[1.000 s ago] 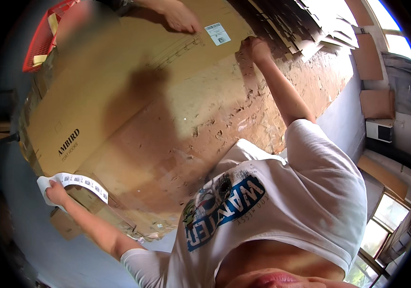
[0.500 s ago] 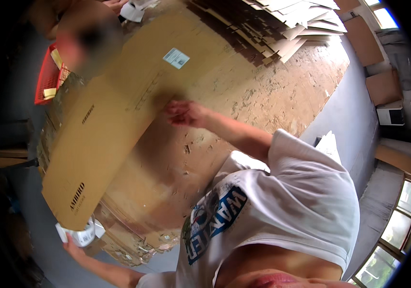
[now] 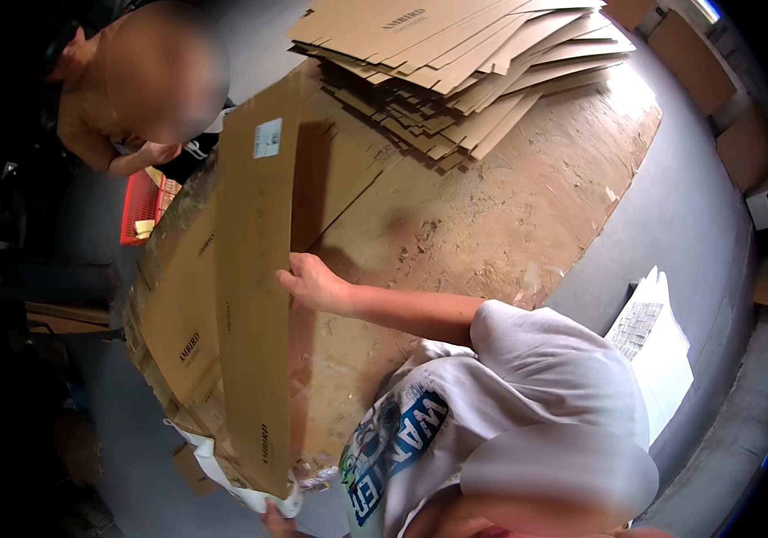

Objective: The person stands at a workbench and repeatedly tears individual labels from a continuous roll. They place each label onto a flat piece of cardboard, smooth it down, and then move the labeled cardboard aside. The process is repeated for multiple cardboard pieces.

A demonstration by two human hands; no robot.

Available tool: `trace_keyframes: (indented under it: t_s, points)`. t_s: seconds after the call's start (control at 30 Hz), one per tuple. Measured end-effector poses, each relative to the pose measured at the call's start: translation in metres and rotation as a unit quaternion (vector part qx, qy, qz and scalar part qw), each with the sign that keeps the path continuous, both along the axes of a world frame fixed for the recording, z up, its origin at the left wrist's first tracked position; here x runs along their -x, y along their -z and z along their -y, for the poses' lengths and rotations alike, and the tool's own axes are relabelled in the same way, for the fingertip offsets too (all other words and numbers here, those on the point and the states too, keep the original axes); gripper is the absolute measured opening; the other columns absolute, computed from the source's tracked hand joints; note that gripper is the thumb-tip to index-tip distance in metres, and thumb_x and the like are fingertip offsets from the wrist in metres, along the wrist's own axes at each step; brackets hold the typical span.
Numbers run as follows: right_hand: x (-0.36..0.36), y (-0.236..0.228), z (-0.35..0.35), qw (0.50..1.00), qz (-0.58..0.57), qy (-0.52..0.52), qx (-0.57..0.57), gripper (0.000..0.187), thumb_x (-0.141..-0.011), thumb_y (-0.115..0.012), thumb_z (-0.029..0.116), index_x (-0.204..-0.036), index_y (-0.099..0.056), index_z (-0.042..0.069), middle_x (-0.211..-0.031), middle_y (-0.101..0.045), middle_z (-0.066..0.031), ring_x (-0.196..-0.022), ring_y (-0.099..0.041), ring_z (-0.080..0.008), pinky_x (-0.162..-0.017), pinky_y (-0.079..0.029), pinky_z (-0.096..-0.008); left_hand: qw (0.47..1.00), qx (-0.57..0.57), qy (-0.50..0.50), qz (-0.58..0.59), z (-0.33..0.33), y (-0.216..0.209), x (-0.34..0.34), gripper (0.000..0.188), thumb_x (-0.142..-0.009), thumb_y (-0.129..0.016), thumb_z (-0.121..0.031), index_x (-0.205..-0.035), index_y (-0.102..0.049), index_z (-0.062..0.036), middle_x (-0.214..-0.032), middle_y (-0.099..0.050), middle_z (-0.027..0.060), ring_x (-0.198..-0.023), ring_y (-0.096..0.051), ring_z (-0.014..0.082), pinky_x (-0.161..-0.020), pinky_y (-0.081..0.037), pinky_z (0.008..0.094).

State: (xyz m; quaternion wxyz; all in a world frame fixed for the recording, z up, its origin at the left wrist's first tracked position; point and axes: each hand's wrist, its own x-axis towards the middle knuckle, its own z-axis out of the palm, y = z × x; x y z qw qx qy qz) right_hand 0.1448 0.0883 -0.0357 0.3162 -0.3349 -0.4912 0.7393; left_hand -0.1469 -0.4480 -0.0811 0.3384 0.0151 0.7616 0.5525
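Observation:
A long flat cardboard carton [image 3: 254, 296] stands tilted up off the table, with a white label [image 3: 267, 138] stuck near its far end. My right hand [image 3: 314, 282] pinches its right edge around the middle. At the bottom, my left hand [image 3: 276, 522] is partly cut off by the frame, its fingers closed on a roll of white labels [image 3: 289, 504] at the carton's near end. From the roll a loose white strip [image 3: 213, 466] trails away to the left. Another flat carton [image 3: 178, 327] lies beneath the raised one.
A high, uneven stack of flat cartons [image 3: 438, 54] rests at the table's [image 3: 492, 215] back. At the far left another person's hand [image 3: 164, 152] is near a red basket [image 3: 135, 206] holding yellow pieces. White printed sheets [image 3: 658, 359] hang at the right.
My right hand has gripped the labelled carton's edge and tilted it up, off the carton below. My left hand with the label roll has moved right and lower, and the strip now hangs longer.

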Motion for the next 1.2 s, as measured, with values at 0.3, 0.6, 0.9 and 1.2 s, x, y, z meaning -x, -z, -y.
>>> trace_keyframes:
  t_s: [0.3, 0.6, 0.9, 1.2]
  points:
    - [-0.179, -0.071, -0.094, 0.928, -0.155, 0.319, -0.117, 0.030, -0.086, -0.049, 0.006, -0.114, -0.046, -0.004, -0.097, -0.060, -0.0076, -0.088, -0.057, -0.0129, -0.078, -0.047, -0.0259, 0.968, -0.248, -0.024, 0.005, -0.276, 0.016, -0.173, 0.038, -0.086, -0.062, -0.017, -0.117, -0.047, -0.0020, -0.101, -0.057, 0.0125, -0.086, -0.058, 0.0236, -0.068, -0.054, 0.0414]
    - [-0.266, -0.037, -0.242, 0.891, 0.148, 0.427, -0.046, 0.024, -0.084, -0.060, 0.013, -0.092, -0.054, -0.009, -0.080, -0.063, -0.0168, -0.061, -0.064, -0.0197, -0.041, -0.053, -0.0266, 0.872, -0.331, 0.355, 0.058, -0.454, -0.097, -0.328, 0.029, -0.092, -0.052, -0.013, -0.119, -0.048, -0.0022, -0.112, -0.057, 0.0122, -0.093, -0.059, 0.0193, -0.083, -0.048, 0.0344]
    - [-0.248, -0.021, -0.120, 0.958, 0.113, 0.132, -0.226, 0.039, -0.087, -0.060, 0.036, -0.110, -0.059, 0.004, -0.092, -0.067, -0.0085, -0.086, -0.064, -0.0180, -0.068, -0.050, -0.0304, 0.921, -0.289, 0.257, 0.042, -0.433, -0.141, -0.306, 0.027, -0.090, -0.054, -0.013, -0.110, -0.051, 0.0035, -0.099, -0.060, 0.0098, -0.086, -0.062, 0.0187, -0.075, -0.051, 0.0319]
    - [-0.149, -0.006, 0.055, 0.970, -0.162, -0.109, -0.148, 0.055, -0.081, -0.064, 0.000, -0.132, -0.043, 0.006, -0.108, -0.060, -0.0048, -0.097, -0.054, -0.0111, -0.086, -0.046, -0.0289, 0.922, -0.286, 0.189, 0.180, -0.427, -0.115, -0.276, 0.027, -0.089, -0.056, -0.019, -0.108, -0.053, 0.0014, -0.099, -0.062, 0.0092, -0.087, -0.063, 0.0177, -0.074, -0.054, 0.0299]
